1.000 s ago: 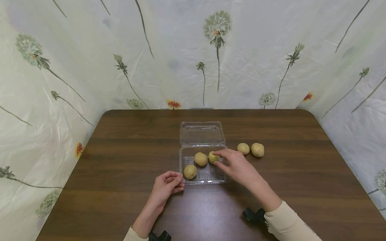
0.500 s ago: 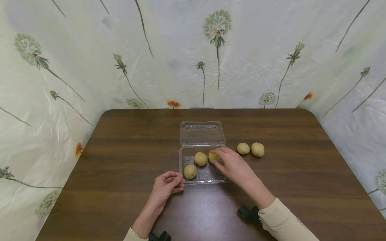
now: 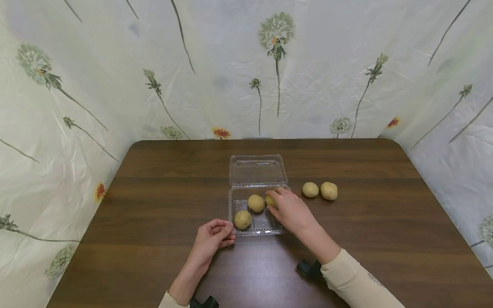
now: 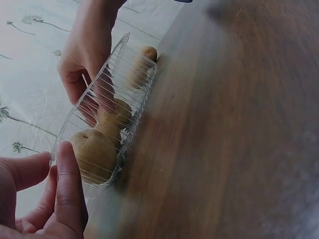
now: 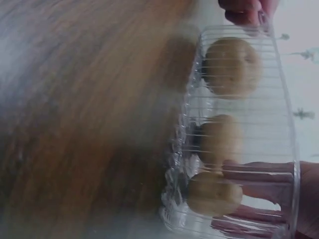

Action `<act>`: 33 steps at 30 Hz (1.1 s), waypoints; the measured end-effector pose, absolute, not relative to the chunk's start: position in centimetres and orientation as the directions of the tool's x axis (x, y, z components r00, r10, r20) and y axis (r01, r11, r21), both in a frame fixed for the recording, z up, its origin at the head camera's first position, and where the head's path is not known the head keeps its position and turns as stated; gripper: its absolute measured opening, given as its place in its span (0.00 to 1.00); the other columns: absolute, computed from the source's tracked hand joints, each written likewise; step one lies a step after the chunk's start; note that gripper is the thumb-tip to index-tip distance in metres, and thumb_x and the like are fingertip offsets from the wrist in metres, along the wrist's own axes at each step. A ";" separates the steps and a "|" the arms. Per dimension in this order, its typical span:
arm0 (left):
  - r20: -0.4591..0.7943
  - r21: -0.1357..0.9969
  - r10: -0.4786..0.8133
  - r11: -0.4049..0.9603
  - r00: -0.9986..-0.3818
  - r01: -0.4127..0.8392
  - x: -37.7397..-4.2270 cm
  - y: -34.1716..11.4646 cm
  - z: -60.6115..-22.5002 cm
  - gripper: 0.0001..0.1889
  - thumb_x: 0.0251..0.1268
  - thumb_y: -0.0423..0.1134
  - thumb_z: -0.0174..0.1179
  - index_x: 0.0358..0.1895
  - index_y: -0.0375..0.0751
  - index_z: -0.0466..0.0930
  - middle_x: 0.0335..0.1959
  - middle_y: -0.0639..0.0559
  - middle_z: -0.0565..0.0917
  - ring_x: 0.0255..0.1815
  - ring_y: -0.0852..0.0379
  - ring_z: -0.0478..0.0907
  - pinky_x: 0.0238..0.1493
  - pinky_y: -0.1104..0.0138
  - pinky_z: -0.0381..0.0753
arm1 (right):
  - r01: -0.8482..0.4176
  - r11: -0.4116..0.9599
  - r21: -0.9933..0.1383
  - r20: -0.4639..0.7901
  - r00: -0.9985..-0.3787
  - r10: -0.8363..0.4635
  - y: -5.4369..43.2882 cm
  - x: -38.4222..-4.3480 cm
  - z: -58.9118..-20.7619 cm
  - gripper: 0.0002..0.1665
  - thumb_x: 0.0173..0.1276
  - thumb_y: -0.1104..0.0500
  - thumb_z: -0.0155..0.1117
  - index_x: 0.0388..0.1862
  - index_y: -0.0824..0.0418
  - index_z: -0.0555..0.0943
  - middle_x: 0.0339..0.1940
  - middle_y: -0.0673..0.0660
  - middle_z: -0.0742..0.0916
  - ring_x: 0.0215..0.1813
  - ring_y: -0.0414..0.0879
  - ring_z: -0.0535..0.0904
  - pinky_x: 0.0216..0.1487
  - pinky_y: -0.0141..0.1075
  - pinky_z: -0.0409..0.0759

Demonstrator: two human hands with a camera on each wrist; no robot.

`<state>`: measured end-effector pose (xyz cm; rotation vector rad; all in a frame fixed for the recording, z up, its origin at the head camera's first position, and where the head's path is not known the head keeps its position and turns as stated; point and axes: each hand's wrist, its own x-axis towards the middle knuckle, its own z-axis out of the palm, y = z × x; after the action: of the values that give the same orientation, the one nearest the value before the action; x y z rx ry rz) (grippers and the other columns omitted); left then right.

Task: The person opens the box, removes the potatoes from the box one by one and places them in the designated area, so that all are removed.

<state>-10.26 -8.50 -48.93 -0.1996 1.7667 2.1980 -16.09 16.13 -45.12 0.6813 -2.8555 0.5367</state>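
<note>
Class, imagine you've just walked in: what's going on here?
A person's left hand pinches the near left corner of a clear, rectangular plastic container, its hinged lid open. The right hand has its fingers around a round, yellowish-brown potato inside. A second potato and a third potato also sit in the container. Two more potatoes lie to its right on the brown wood-grained table.

1 clear plastic container, 1 lid at its far side. 5 potatoes: 3 inside the container, 2 to its right. 1 worktop under it.
</note>
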 end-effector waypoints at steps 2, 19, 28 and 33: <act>-0.303 0.925 0.154 -0.189 -0.941 -0.329 -10.3 -8.5 -48.9 0.13 0.67 0.34 0.64 0.45 0.26 0.76 0.32 0.43 0.83 0.32 0.55 0.83 0.40 0.63 0.86 | -0.463 0.834 -0.300 0.230 -0.884 -0.408 15.9 -16.1 -45.3 0.23 0.57 0.62 0.76 0.51 0.66 0.82 0.46 0.60 0.83 0.46 0.56 0.82 0.44 0.46 0.83; -0.293 0.927 0.163 -0.194 -0.942 -0.322 -10.3 -8.6 -49.1 0.12 0.67 0.34 0.64 0.45 0.27 0.77 0.34 0.41 0.83 0.32 0.55 0.83 0.40 0.63 0.86 | -0.481 0.810 -0.336 0.256 -0.874 -0.413 15.7 -15.8 -46.0 0.24 0.54 0.67 0.76 0.51 0.65 0.82 0.47 0.59 0.84 0.46 0.56 0.82 0.47 0.47 0.82; -0.316 0.919 0.159 -0.193 -0.935 -0.344 -10.3 -8.6 -49.1 0.13 0.66 0.35 0.64 0.45 0.27 0.77 0.35 0.40 0.83 0.33 0.54 0.83 0.40 0.62 0.86 | -0.487 0.771 -0.410 0.270 -0.872 -0.408 16.5 -15.6 -45.5 0.24 0.56 0.64 0.76 0.53 0.62 0.82 0.49 0.57 0.84 0.50 0.53 0.82 0.49 0.50 0.81; -0.314 0.921 0.163 -0.189 -0.935 -0.342 -10.3 -8.7 -49.1 0.14 0.66 0.36 0.65 0.45 0.28 0.77 0.33 0.42 0.83 0.33 0.54 0.83 0.40 0.62 0.86 | -0.499 0.687 -0.528 0.336 -0.866 -0.371 17.1 -15.7 -45.7 0.23 0.56 0.63 0.78 0.52 0.62 0.83 0.48 0.55 0.86 0.50 0.49 0.82 0.47 0.43 0.83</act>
<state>-10.34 -8.66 -49.13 -0.2069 1.7538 2.1876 -15.66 17.13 -45.69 0.7037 -2.6960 0.9316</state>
